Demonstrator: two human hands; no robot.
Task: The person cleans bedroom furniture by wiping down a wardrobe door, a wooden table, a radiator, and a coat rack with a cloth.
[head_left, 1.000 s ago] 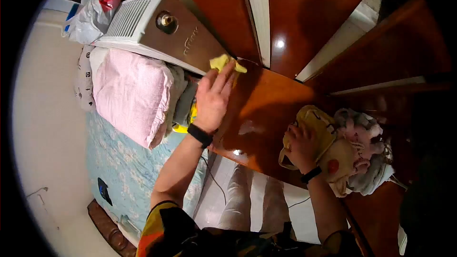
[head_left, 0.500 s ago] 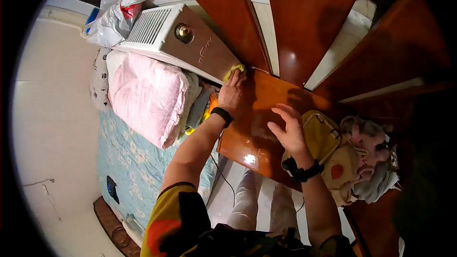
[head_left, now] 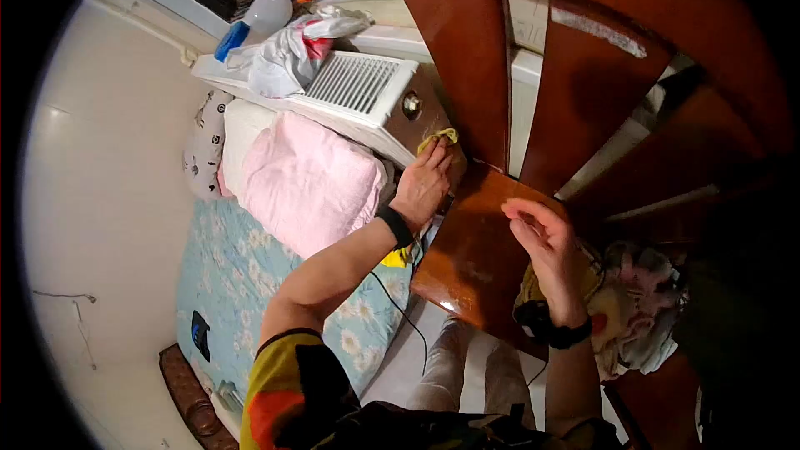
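While left fingers [head_left: 432, 152], bunched close, hold a partly hidden yellow cloth [head_left: 449, 134], right fingers [head_left: 537, 214] curl half-open, empty.

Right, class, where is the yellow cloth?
In the head view, above centre, the cloth is at the fingertips of the left hand, against the brown panel of the heater.
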